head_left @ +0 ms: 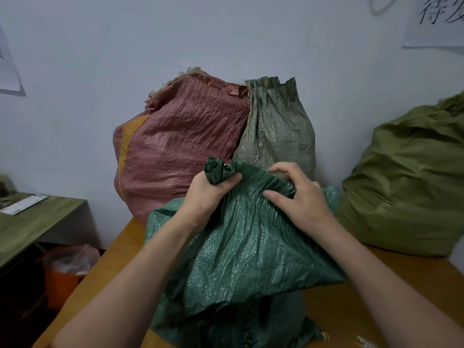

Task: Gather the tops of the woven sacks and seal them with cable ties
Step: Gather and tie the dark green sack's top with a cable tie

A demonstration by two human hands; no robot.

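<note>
My left hand point(208, 194) is fisted around a bunch of pleats at the top of the dark green woven plastic sack point(246, 247), which stands directly in front of me on the orange-brown wooden table point(100, 285). My right hand point(301, 199) is half curled, thumb and fingers pinching the loose rim. That ungathered rim runs crosswise from the left fist to the right hand, so I judge the right hand should feed it leftward. I see no cable tie. Behind stand a reddish woven sack point(180, 141) and a grey-green woven sack point(278, 131) against the pale wall point(226, 41), and an olive sack point(406, 182) lies to the right.
</note>
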